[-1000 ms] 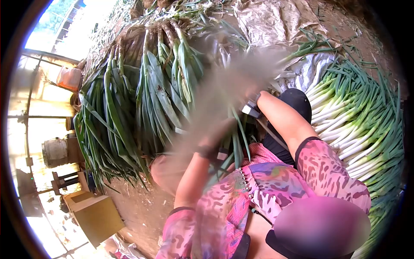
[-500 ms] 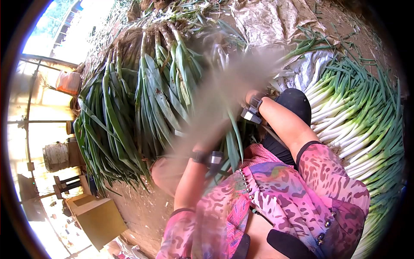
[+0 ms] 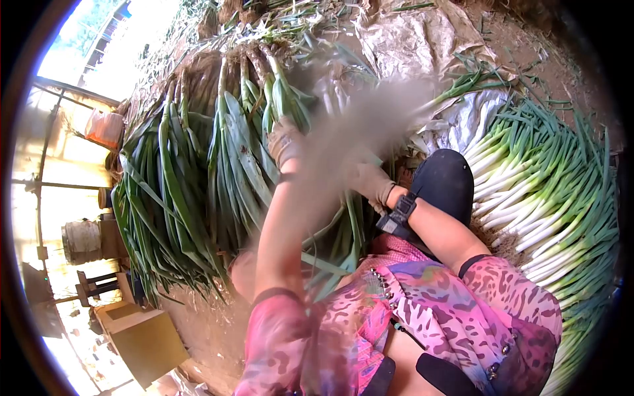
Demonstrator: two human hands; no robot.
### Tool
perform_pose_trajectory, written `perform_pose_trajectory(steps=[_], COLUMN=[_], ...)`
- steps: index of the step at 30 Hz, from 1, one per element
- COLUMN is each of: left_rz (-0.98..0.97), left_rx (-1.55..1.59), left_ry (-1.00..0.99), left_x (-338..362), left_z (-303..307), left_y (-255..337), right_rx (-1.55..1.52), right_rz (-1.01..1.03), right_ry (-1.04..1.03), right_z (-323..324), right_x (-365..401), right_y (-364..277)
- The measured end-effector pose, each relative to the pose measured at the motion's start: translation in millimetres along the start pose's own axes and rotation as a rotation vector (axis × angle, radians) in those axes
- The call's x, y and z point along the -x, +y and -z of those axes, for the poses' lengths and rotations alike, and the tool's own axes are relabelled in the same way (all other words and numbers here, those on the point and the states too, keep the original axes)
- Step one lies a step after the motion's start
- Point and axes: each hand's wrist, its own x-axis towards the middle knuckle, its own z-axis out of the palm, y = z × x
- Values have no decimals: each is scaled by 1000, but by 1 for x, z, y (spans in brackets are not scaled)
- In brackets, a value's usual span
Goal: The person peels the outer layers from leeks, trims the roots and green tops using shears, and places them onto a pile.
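Observation:
My left hand, in a dirty work glove, reaches into the pile of untrimmed green onions with dark leaves and brown, soil-covered roots. Its fingers appear closed around a stalk near the roots, though a grey-brown smear partly covers them. My right hand, gloved too, hangs beside my raised knee. The same smear hides its fingers, so whatever it may hold does not show. Loose green leaves lie across my lap below the hands.
Cleaned green onions with white stems are stacked on my right. A crumpled pale sheet and a white plastic sack lie ahead. At lower left stand a cardboard box and a bucket.
My left hand has moved forward and up from near my lap to the onion pile. My right hand has drawn back slightly toward my body.

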Motion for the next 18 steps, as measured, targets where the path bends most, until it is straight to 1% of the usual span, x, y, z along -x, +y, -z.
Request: perform_pose_trajectory(steps=[1, 2, 5, 6, 9, 10, 12, 14, 17, 18], left_rz=[47, 94, 253, 234, 212, -121, -231, -13, -60, -143], left_rx=[-24, -49, 256, 327, 587, 577, 763, 979, 1005, 1044], left_ry=[-105, -210, -394, -354, -419, -376, -447, -541, -551, -525], left_x=[-8, -14, -18, -11, 29, 51, 88, 116, 125, 124], left_z=[-6, -9, 17, 27, 81, 102, 115, 81, 53, 38], left_y=[-3, -4, -3, -5, -6, -6, -5, -22, -30, -34], right_rx=[-27, -100, -148, -243, -261, -318, -428, -668, -666, -629], right_rz=[-66, -247, -101, -65, -96, -109, -135, -6, -40, 28], right_ry=[-38, -155, 34, 83, 123, 58, -71, -136, -255, -279], right_z=[10, 32, 38, 30, 33, 35, 42, 14, 3, 3], right_x=[8, 19, 19, 13, 6, 6, 7, -4, 10, 16], right_y=[-11, -35, -18, -6, -4, -7, -18, 2, 1, -1])
